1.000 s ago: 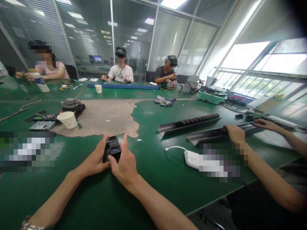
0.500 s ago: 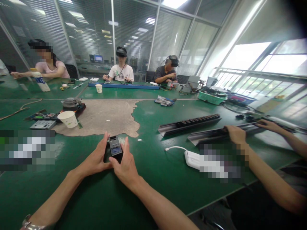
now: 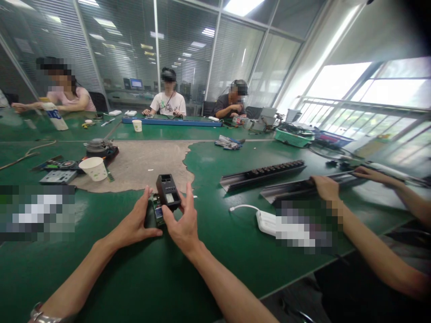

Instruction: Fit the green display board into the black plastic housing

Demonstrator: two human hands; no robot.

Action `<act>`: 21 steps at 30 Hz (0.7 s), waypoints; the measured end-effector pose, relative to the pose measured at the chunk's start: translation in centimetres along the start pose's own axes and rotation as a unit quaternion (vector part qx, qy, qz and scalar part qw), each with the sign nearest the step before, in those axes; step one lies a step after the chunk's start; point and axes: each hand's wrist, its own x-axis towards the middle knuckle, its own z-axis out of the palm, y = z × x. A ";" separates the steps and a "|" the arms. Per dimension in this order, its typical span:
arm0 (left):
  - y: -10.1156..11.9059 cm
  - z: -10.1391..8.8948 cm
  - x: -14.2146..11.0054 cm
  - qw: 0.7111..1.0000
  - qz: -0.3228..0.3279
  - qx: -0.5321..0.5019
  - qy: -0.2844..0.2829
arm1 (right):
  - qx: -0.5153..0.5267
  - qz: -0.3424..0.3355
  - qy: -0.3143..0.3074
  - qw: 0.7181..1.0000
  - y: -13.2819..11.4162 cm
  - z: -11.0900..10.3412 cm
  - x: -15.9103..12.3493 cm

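Observation:
My right hand (image 3: 185, 224) grips a black plastic cover (image 3: 166, 190) with rectangular openings, tilted up and apart from the part below. That part is a small green circuit board (image 3: 157, 208) with a little display at its near end, low over the green table top. My left hand (image 3: 134, 220) has its thumb at the near end of the board and its fingers along the left side, holding it. The cover and my right thumb hide part of the board.
A paper cup (image 3: 93, 168) stands by loose electronic parts (image 3: 59, 176) at left. A white cabled device (image 3: 267, 222) lies to the right. Beside me, a co-worker's hands (image 3: 325, 190) rest on a long metal channel (image 3: 286, 190). Another channel (image 3: 235, 181) lies behind it.
My right hand has raised the black cover off the device, up and slightly right, exposing the circuit board and display. My left hand has stayed about in place.

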 end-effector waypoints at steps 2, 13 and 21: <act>0.2 0.0 0.0 1.000 -0.001 0.004 0.000 | -0.032 0.023 0.037 0.999 0.4 -0.7 0.5; 0.1 0.1 0.2 1.000 -0.017 0.005 0.013 | -0.165 0.091 0.015 0.982 4.2 -1.0 0.2; 0.1 0.1 0.2 0.999 -0.029 0.015 0.013 | -0.219 0.082 0.022 0.972 4.5 -1.1 -0.3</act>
